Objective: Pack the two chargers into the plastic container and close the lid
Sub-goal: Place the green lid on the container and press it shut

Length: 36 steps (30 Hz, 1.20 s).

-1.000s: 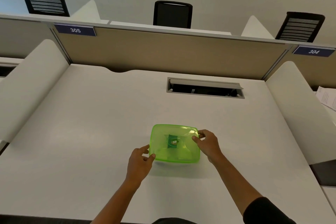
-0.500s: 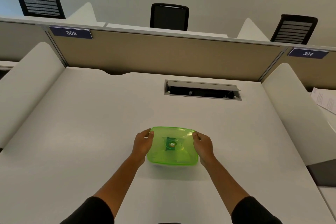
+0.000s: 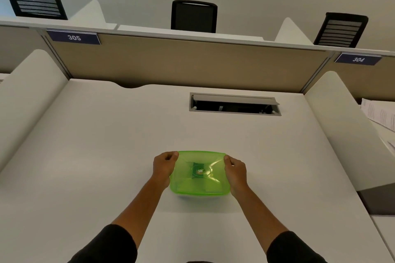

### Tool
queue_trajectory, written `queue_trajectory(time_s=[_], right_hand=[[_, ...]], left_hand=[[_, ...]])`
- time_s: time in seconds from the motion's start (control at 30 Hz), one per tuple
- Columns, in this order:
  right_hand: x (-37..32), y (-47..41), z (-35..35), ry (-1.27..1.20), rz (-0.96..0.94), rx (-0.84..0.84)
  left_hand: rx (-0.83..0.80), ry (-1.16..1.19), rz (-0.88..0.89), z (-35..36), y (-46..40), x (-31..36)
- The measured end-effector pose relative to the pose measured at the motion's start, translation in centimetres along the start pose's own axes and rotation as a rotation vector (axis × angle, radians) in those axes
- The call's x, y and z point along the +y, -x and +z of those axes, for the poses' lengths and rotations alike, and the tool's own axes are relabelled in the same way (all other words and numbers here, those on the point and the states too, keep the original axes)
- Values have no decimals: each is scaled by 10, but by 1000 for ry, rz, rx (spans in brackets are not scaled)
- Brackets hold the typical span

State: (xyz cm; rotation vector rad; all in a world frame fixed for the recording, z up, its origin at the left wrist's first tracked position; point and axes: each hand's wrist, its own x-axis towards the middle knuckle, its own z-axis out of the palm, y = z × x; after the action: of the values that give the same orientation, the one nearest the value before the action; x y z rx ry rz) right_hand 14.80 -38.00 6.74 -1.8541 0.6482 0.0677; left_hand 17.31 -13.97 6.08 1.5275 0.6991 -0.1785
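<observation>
A plastic container sits on the white desk point(image 3: 106, 156) in front of me, covered by its translucent green lid point(image 3: 199, 183) with a small dark label in the middle. My left hand point(image 3: 165, 166) grips the lid's far left corner, fingers curled over the edge. My right hand point(image 3: 235, 168) grips the far right corner the same way. The lid lies flat on the container. The chargers are hidden from view; through the green plastic I cannot make them out.
An open cable hatch point(image 3: 235, 104) is set in the desk beyond the container. White side dividers point(image 3: 27, 92) flank the desk, with a beige back panel point(image 3: 181, 66) behind. Papers point(image 3: 380, 115) lie on the neighbouring desk at right. Black chairs stand beyond the partition.
Both hands slid from the near sides of the lid up to its far corners. The lid has settled flatter on the container.
</observation>
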Motion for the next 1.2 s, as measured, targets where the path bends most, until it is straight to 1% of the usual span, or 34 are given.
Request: queue_trajectory(time_s=[0.07, 0.17, 0.3, 0.37, 0.5, 0.6, 0.73, 0.97, 1.2], right_hand=[[0, 0, -1, 1, -6, -8], [2, -4, -7, -51, 53, -54], [13, -1, -28, -106, 152, -177], [19, 8, -42, -111, 189, -239], [28, 23, -62, -166, 284, -388], [30, 29, -66, -220, 336, -450], [29, 30, -63, -281, 386, -446], [30, 32, -59, -355, 433, -414], [31, 30, -57, -373, 468, -412]], left_hand=[[2, 11, -1, 0, 0, 0], [5, 0, 19, -5, 4, -3], [-21, -68, 15, -21, 26, -17], [-47, -49, 6, -32, 45, -28], [-79, -6, -70, -45, 75, -46], [-97, 82, -137, -45, 81, -52], [-83, 201, -169, -43, 80, -52], [-31, 227, -173, -39, 78, -51], [-32, 259, -204, -37, 77, -49]])
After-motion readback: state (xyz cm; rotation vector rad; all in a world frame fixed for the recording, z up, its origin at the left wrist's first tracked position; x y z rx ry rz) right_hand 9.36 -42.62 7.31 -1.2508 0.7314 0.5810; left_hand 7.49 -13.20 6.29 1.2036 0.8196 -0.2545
